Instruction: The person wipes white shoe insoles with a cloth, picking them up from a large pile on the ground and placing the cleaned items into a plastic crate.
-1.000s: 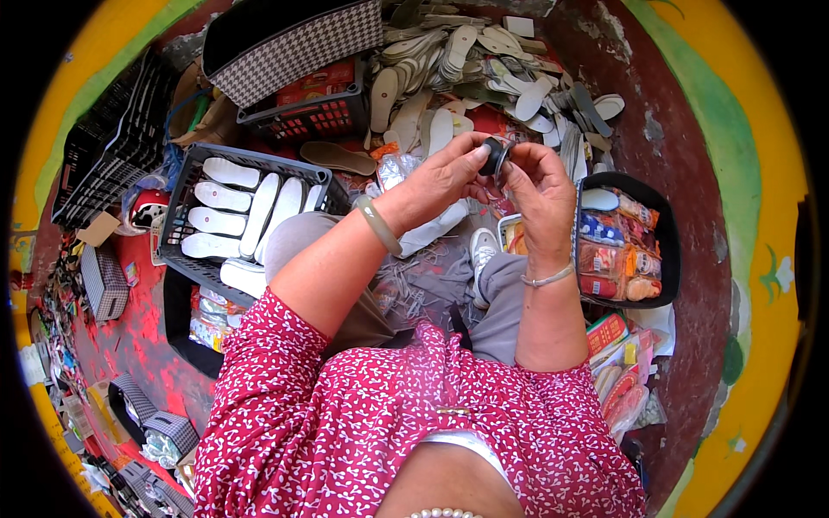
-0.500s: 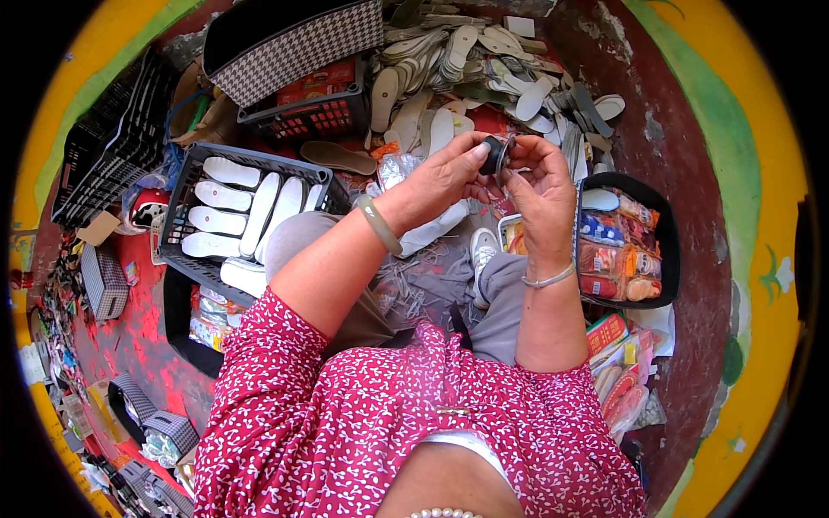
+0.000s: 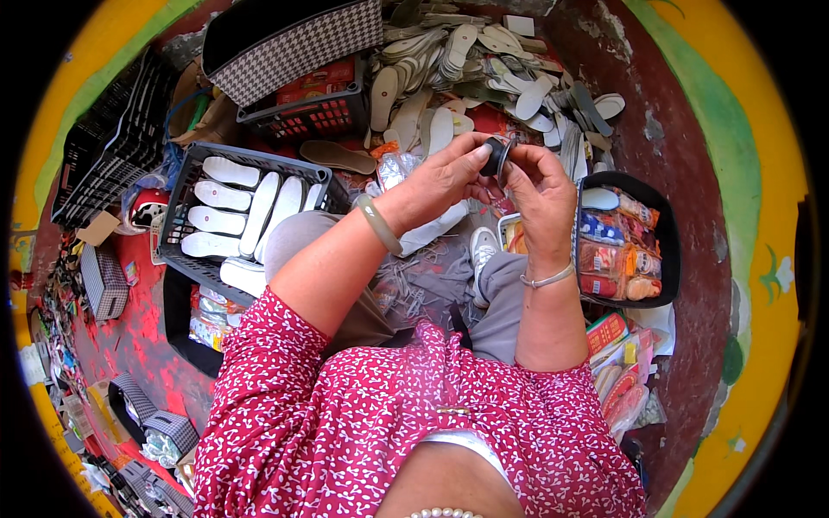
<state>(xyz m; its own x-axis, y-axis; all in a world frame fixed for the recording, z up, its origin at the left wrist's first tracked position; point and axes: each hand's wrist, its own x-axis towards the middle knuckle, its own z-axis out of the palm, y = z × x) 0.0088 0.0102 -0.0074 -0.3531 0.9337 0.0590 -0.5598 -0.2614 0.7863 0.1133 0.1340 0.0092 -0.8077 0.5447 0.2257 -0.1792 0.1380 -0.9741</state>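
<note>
"What do the hands hold?"

"Both are raised in front of the person. The left hand [image 3: 449,173] has its grip clamped on a small, round black object [image 3: 495,158]; the right hand [image 3: 542,177] pinches its disc-like edge from the other side."

"Any lettering?"

"Any marking on the object is too small to make out. A red packet [image 3: 607,335] at the right carries yellow print, and packets with bright labels [image 3: 598,255] fill a black bin [image 3: 668,255] near the right wrist."

"And the rest?"

"White insoles [image 3: 216,221] lie in a grey crate [image 3: 321,175] at the left. Beyond the hands is an insole pile [image 3: 458,47], some bearing small red marks."
</note>
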